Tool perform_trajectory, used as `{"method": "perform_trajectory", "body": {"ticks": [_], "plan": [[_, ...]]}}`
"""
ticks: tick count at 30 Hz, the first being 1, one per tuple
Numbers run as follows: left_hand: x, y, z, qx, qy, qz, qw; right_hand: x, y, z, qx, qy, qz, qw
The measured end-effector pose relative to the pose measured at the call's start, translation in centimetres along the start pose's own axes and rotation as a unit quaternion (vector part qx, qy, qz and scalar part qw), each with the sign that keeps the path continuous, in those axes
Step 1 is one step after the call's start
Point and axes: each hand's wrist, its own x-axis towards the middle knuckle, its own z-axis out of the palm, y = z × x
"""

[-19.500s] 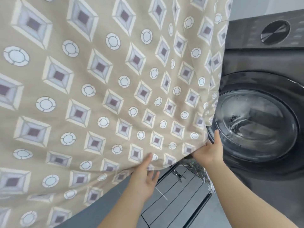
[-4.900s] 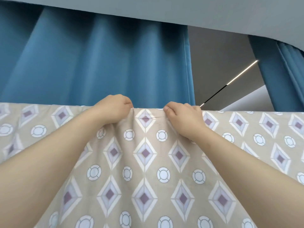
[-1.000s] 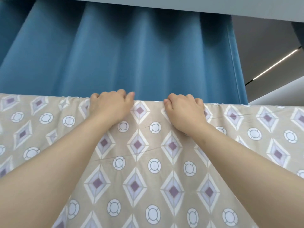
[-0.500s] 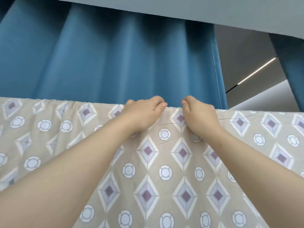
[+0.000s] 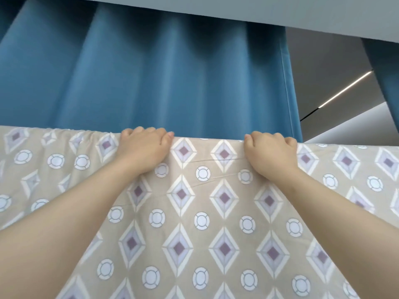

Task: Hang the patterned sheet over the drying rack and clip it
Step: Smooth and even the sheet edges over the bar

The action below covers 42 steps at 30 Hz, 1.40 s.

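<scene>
The patterned sheet (image 5: 203, 212), beige with purple diamonds and white rings, hangs over a high bar and fills the lower half of the view. The drying rack itself is hidden under the cloth. My left hand (image 5: 143, 148) grips the sheet's top fold left of centre, fingers curled over the edge. My right hand (image 5: 269, 151) grips the same fold to the right, fingers curled over it too. The stretch of cloth between the hands lies fairly flat; the fold left of my left hand is bunched into small gathers. No clip is in view.
A blue pleated curtain (image 5: 151, 78) hangs right behind the sheet. A grey ceiling beam (image 5: 259, 9) runs across the top. At the right, a grey wall with a thin light strip (image 5: 345, 89) and another blue curtain (image 5: 386, 83).
My hands have slid apart along the top fold from almost touching half a second ago: the left went left, the right went right. The cloth between them is smoother.
</scene>
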Motion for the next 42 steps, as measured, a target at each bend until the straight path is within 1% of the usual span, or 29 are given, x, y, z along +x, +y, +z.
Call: {"method": "perform_trajectory", "body": {"ticks": [2, 4, 6, 8, 11, 13, 15, 18, 21, 25, 27, 29, 30, 32, 33, 36, 38, 40, 42], "plan": [[-0.2, -0.5, -0.5, -0.077, 0.007, 0.05, 0.996, -0.3, -2.8, 0.1, 0.022, -0.018, -0.054, 0.998], [-0.6, -1.7, -1.3, -0.142, 0.026, 0.058, 0.988, -0.7, -6.1, 0.2, 0.065, -0.034, -0.108, 0.992], [-0.7, -3.9, -2.0, -0.121, 0.069, 0.037, 0.99, -1.0, -9.0, 0.3, 0.099, -0.047, -0.13, 0.985], [-0.6, -7.0, -2.5, -0.065, 0.08, 0.0, 0.995, -0.8, -11.5, 0.6, 0.116, -0.062, -0.136, 0.982], [-0.4, -11.4, -3.0, -0.044, 0.043, -0.041, 0.997, -0.6, -15.2, 0.9, 0.143, -0.098, -0.134, 0.976], [0.1, -13.3, -3.4, -0.048, 0.027, -0.047, 0.997, -0.6, -17.4, 1.1, 0.161, -0.109, -0.125, 0.973], [0.9, -14.7, -3.8, -0.06, 0.004, -0.021, 0.998, -0.5, -19.2, 1.4, 0.157, -0.103, -0.106, 0.976], [1.5, -16.6, -4.5, -0.112, -0.057, 0.038, 0.991, -0.6, -21.1, 2.1, 0.104, -0.09, -0.081, 0.987], [1.5, -17.9, -5.2, -0.147, -0.074, 0.08, 0.983, -0.8, -22.4, 2.4, 0.083, -0.06, -0.051, 0.993], [1.8, -18.4, -5.0, -0.191, -0.017, 0.09, 0.977, -0.9, -24.0, 2.4, 0.096, -0.037, -0.037, 0.994], [1.9, -18.0, -4.5, -0.146, 0.014, 0.096, 0.984, -0.6, -24.5, 2.3, 0.096, -0.029, -0.033, 0.994], [1.7, -18.0, -4.2, -0.064, 0.054, 0.124, 0.989, -0.4, -24.5, 2.1, 0.059, -0.019, -0.049, 0.997], [1.6, -18.4, -4.2, -0.042, 0.081, 0.138, 0.986, -0.3, -24.5, 2.0, 0.034, -0.009, -0.062, 0.997], [1.6, -19.5, -4.6, -0.032, 0.123, 0.151, 0.98, -0.2, -24.6, 1.9, 0.016, 0.018, -0.079, 0.997], [1.5, -20.0, -4.7, -0.046, 0.126, 0.147, 0.98, -0.3, -24.8, 1.8, 0.023, 0.019, -0.087, 0.996], [1.2, -20.5, -4.9, -0.108, 0.068, 0.115, 0.985, -0.8, -24.7, 1.6, 0.103, -0.048, -0.092, 0.989], [1.6, -21.0, -5.1, -0.127, 0.036, 0.091, 0.987, -0.9, -23.8, 1.3, 0.14, -0.063, -0.055, 0.987], [2.1, -21.5, -5.6, -0.159, 0.003, 0.072, 0.985, -0.6, -22.6, 1.2, 0.112, -0.051, -0.004, 0.992], [2.4, -21.5, -5.8, -0.172, -0.039, 0.07, 0.982, -0.6, -22.3, 1.5, 0.047, -0.077, 0.004, 0.996]]}}
